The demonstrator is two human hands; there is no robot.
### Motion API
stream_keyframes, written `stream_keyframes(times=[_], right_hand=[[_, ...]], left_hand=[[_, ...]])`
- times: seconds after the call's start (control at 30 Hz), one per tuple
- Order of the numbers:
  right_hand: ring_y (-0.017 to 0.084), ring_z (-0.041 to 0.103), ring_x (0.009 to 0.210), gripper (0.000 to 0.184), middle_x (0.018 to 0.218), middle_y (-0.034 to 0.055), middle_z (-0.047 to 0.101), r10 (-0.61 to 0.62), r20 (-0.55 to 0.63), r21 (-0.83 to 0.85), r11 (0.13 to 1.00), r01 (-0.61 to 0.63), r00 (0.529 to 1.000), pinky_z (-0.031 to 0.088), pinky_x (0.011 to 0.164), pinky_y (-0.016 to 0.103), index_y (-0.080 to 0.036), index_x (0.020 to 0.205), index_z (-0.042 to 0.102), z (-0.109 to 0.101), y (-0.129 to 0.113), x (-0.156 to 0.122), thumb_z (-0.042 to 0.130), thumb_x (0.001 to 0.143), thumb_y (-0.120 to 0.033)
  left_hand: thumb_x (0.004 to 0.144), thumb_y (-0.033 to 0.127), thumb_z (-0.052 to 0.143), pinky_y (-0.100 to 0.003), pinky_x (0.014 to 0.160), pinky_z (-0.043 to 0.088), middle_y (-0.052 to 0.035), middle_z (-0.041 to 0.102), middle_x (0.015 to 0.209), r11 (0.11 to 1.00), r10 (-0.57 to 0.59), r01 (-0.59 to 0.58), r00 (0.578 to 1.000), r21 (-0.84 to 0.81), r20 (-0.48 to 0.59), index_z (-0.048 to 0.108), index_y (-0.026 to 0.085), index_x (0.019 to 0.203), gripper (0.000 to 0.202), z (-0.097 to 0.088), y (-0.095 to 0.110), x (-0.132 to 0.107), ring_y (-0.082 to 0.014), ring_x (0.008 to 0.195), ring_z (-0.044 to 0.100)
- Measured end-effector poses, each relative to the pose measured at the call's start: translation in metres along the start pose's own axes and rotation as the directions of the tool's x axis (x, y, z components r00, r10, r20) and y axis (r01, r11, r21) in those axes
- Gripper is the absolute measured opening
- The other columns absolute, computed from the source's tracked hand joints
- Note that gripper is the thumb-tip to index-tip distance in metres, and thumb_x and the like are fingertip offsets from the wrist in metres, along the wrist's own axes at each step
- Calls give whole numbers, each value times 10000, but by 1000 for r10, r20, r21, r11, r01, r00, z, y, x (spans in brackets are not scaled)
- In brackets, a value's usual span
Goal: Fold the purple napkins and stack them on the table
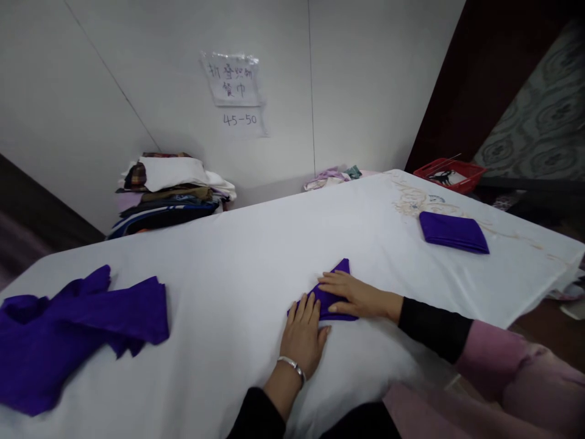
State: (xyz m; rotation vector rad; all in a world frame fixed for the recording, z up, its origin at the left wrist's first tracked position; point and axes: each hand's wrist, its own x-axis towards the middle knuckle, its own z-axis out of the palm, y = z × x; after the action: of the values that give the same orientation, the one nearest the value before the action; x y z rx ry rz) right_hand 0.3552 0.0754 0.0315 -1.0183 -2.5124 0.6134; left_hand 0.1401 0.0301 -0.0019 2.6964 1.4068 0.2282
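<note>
A purple cloth napkin (pixel 329 300), folded into a small triangle, lies on the white tablecloth before me. My left hand (pixel 304 334) rests flat over its left corner, fingers stretched out. Across its upper right part lies my right hand (pixel 354 294), palm down with the fingers extended. Both hands press on the cloth without gripping it, and they cover much of it. One pointed tip shows beyond my right fingers.
Crumpled purple cloths (pixel 82 335) lie at the left of the table (pixel 247 256). A folded purple cloth (pixel 453 232) is at the right. Behind the table are stacked clothes (pixel 173 189), a red basket (pixel 450 175) and a wall with a paper sign (pixel 235 85).
</note>
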Motion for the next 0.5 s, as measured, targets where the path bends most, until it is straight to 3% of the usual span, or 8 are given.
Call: stream_keyframes(times=[0.07, 0.13, 0.37, 0.43, 0.5], right_hand=[[241, 203, 1362, 605, 1454, 107, 319, -3, 106, -1, 1000, 3, 994, 119, 1104, 467, -203, 1398, 333, 5, -1, -4, 453, 882, -494], [246, 158, 1372, 604, 1471, 99, 278, 27, 137, -7, 1000, -27, 990, 73, 1103, 482, -211, 1411, 301, 7, 8, -6, 427, 893, -496], [239, 207, 1361, 514, 1443, 56, 346, 195, -35, 58, 980, -193, 980, 37, 1105, 457, -270, 1349, 419, -3, 56, -6, 466, 880, -475], [250, 234, 1352, 496, 1420, 66, 388, 320, -137, 127, 944, -303, 938, 59, 1107, 465, -249, 1293, 493, -8, 65, -8, 515, 851, -472], [257, 292, 1326, 477, 1386, 77, 437, 451, -276, 242, 887, -393, 849, 138, 1103, 457, -224, 1237, 545, -10, 69, -11, 552, 825, -464]], left_hand=[[878, 370, 407, -495, 1077, 285, -122, 361, 1433, 1000, -8, 7, 1000, 5, 10, 388, 110, 1342, 531, -1, 1, 1, -269, 1345, 264], [877, 361, 408, -493, 1078, 284, -123, 350, 1439, 1000, -13, 13, 1000, 9, 18, 382, 107, 1345, 534, -1, 1, 1, -269, 1346, 260], [880, 350, 397, -500, 1079, 279, -116, 336, 1447, 1000, -10, 10, 1000, 11, 15, 374, 125, 1354, 526, -1, 2, 1, -266, 1349, 255], [882, 351, 393, -498, 1082, 275, -118, 335, 1448, 1000, -12, 12, 1000, 11, 20, 372, 121, 1355, 527, -1, 2, 0, -266, 1350, 252], [884, 355, 388, -500, 1082, 275, -119, 333, 1449, 1000, -12, 12, 1000, 7, 20, 367, 122, 1358, 528, -1, 2, 0, -264, 1352, 249]])
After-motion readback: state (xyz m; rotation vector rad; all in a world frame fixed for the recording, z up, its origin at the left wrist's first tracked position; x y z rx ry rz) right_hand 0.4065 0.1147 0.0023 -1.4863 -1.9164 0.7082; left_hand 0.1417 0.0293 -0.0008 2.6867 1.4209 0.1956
